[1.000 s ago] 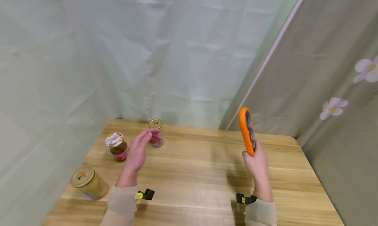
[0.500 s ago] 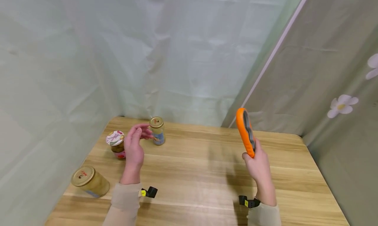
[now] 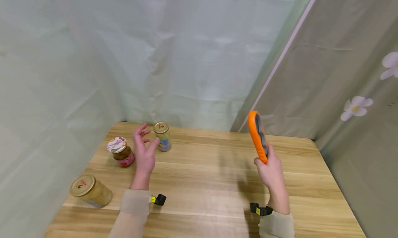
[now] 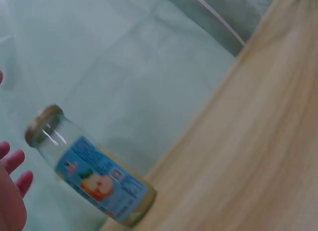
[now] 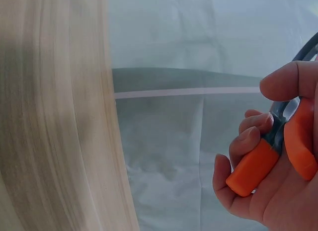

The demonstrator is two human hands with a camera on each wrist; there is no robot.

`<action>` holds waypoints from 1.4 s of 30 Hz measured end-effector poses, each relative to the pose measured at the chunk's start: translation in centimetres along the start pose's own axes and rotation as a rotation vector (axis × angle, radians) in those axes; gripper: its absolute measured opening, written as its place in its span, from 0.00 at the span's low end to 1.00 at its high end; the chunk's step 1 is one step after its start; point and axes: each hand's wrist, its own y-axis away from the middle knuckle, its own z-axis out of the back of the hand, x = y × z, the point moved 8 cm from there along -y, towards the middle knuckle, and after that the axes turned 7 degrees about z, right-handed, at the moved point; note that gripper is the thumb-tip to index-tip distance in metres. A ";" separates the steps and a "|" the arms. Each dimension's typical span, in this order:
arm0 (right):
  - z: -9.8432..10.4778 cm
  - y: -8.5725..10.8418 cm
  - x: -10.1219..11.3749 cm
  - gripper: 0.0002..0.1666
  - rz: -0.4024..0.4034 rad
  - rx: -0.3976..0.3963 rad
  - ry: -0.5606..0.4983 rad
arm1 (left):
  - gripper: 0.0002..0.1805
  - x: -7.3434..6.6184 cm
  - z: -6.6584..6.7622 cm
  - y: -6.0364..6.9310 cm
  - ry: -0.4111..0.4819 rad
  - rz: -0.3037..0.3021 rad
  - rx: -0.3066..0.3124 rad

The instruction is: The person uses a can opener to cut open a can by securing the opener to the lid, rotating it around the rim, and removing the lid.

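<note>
In the head view my left hand (image 3: pixel 144 155) is raised above the left part of the table, fingers spread and holding nothing. Just to its right stands a glass jar (image 3: pixel 162 137) with a gold lid and blue label; a gap shows between hand and jar in the left wrist view, where the label of the jar (image 4: pixel 99 176) bears a fruit picture. My right hand (image 3: pixel 271 170) grips an orange-and-grey jar opener (image 3: pixel 258 137), held up over the table's right side. In the right wrist view, fingers curl round the opener's orange handles (image 5: pixel 252 167).
A small jar (image 3: pixel 122 152) with a patterned lid and pink label stands left of my left hand. Nearer sits a larger gold-lidded jar (image 3: pixel 91 192). Pale curtains (image 3: pixel 199 58) hang behind the wooden table (image 3: pixel 205 189).
My left hand first drew back leftward from in front of the far jar, uncovering it, then its fingers and thumb spread apart. The right hand keeps the jar opener nearly still.
</note>
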 end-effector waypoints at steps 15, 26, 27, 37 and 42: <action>1.7 1.0 0.0 0.39 -0.034 -0.124 -0.035 | 0.68 7.7 -2.5 -0.3 -0.077 0.343 0.241; 1.0 1.1 -0.3 0.37 -0.011 -0.173 -0.040 | 0.65 9.0 -2.1 -0.9 -0.046 0.392 0.210; 0.9 1.0 -0.3 0.37 -0.009 -0.171 -0.042 | 0.64 9.2 -2.0 -0.8 -0.047 0.397 0.205; 0.5 1.0 0.1 0.39 0.003 -0.171 -0.058 | 0.45 10.3 -1.9 -0.8 -0.139 0.403 0.250; 0.4 0.9 0.1 0.41 0.003 -0.169 -0.053 | 0.44 10.5 -1.8 -0.7 -0.166 0.412 0.258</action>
